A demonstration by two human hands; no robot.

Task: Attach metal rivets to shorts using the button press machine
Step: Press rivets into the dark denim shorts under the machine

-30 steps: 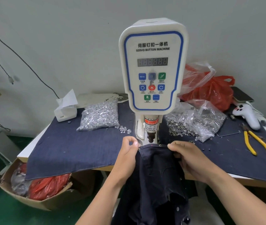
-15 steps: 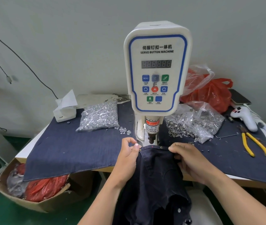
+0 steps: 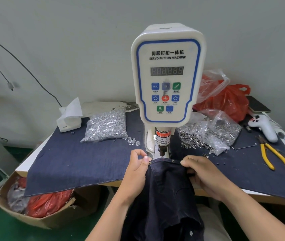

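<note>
Left hand: left hand (image 3: 137, 168) pinches the shorts (image 3: 168, 197) at the top-edge corner, thumb on cloth.
Right hand: right hand (image 3: 203, 174) grips the same edge, fingers curled.
Shorts: edge stretched left-right just below the press head of the button machine (image 3: 167, 75); the rest hangs off the table (image 3: 79, 164).
Rivets: two set rivets (image 3: 173, 161) on the edge.
Around: rivet bags (image 3: 106, 126) either side; yellow pliers (image 3: 276, 158) far right.

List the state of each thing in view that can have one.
Left hand: pinches shorts' top edge.
Right hand: grips shorts' top edge.
Shorts: edge stretched just before the press head.
Machine display: no lit reading.
Rivet bag: lying flat.
Yellow pliers: handles spread.
</note>
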